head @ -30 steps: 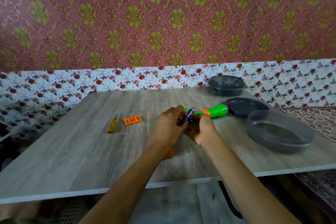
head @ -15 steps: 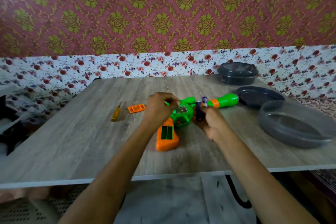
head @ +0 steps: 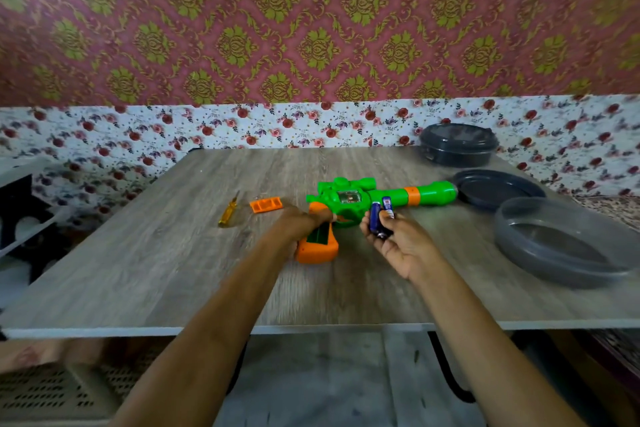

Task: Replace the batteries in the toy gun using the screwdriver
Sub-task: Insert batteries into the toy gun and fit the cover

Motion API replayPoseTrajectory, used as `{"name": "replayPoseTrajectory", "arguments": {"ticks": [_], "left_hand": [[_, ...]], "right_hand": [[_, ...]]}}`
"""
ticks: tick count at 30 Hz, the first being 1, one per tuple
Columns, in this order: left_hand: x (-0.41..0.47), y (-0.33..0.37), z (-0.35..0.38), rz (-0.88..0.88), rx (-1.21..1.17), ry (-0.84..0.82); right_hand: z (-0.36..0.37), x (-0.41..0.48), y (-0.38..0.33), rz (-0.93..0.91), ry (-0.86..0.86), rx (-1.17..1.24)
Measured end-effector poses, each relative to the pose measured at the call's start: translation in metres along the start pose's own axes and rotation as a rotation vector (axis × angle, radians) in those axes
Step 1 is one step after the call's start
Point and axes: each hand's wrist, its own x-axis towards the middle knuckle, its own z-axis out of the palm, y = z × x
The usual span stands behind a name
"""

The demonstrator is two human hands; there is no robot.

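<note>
Toy gun (head: 349, 199) lies on its side mid-table (head: 173, 253), its orange handle clasped by the left hand (head: 298, 224), apparently to steady it with the battery bay facing up. The right hand (head: 398, 243) pinches two blue batteries (head: 375, 218) just beside the gun, likely for loading, while the screwdriver (head: 228, 211) and orange cover (head: 266, 204) sit parked at left. The print on the batteries is too blurred to read.

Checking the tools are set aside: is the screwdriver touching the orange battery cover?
Apart. The head view shows a strip of bare table between the screwdriver and the orange battery cover.
</note>
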Motion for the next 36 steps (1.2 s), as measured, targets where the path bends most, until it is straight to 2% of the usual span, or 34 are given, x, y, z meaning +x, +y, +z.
{"name": "replayPoseTrajectory", "arguments": {"ticks": [3, 7, 13, 21, 29, 36], "left_hand": [[-0.001, 0.006, 0.005, 0.069, -0.078, 0.073], [0.003, 0.010, 0.007, 0.133, -0.299, 0.013], [0.017, 0.001, 0.005, 0.210, -0.319, 0.007], [0.040, -0.011, 0.009, 0.209, -0.436, -0.033], [0.044, -0.012, 0.016, 0.162, -0.545, -0.012], [0.041, -0.007, 0.010, 0.005, -0.781, -0.002]], "right_hand": [[-0.001, 0.000, -0.003, -0.005, -0.012, 0.003], [0.002, 0.003, -0.004, 0.012, -0.024, 0.087], [0.009, 0.021, -0.004, 0.118, 0.013, 0.167], [0.000, 0.058, 0.005, 0.113, 0.017, 0.211], [0.002, 0.059, 0.004, 0.063, -0.093, -0.023], [0.007, 0.045, 0.007, -0.030, -0.143, -0.327]]}}
